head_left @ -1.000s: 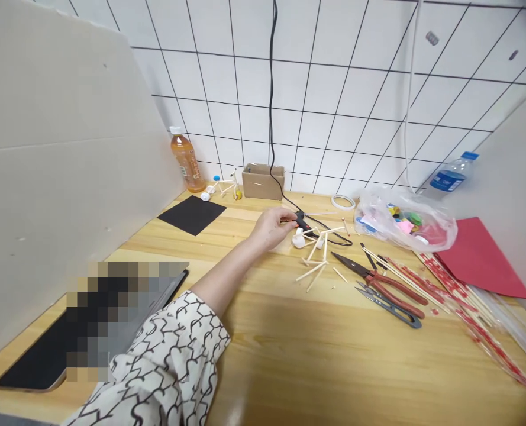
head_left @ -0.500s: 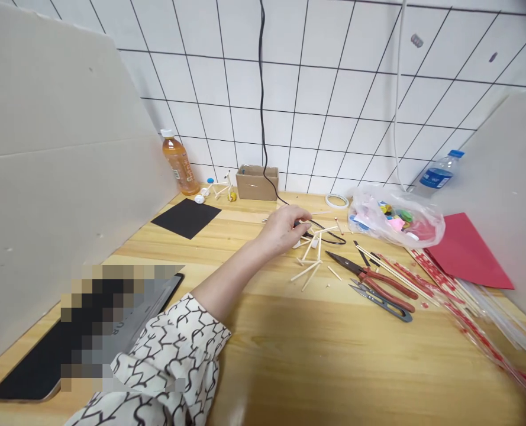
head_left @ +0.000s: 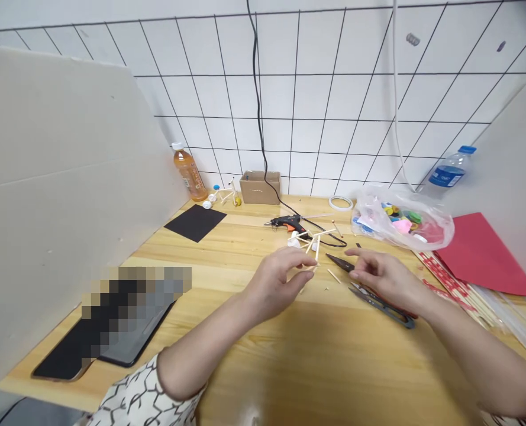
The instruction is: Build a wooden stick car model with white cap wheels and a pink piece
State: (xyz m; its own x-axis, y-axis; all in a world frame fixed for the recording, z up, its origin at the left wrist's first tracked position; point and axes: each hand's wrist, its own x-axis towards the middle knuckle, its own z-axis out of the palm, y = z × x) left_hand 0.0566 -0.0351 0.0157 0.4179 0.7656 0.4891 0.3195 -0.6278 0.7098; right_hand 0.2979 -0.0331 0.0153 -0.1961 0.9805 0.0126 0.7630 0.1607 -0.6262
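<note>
Stick frame [head_left: 318,249] lies just beyond the left hand [head_left: 275,280], at its fingertips [head_left: 307,275], grip uncertain, I cannot tell; right hand [head_left: 389,276] open

Our left hand [head_left: 278,281] hides the lower part of the stick frame [head_left: 309,241], and we cannot tell whether the fingertips touch it. Our right hand [head_left: 384,275] and forearm cover most of the pliers' [head_left: 340,262] handles. Pixelation masks much of two dark devices [head_left: 61,358]. The picture's edge cuts off our left sleeve [head_left: 145,393] and the black cord [head_left: 258,100]. The carton's [head_left: 260,192] contents are too small for us to name.
</note>
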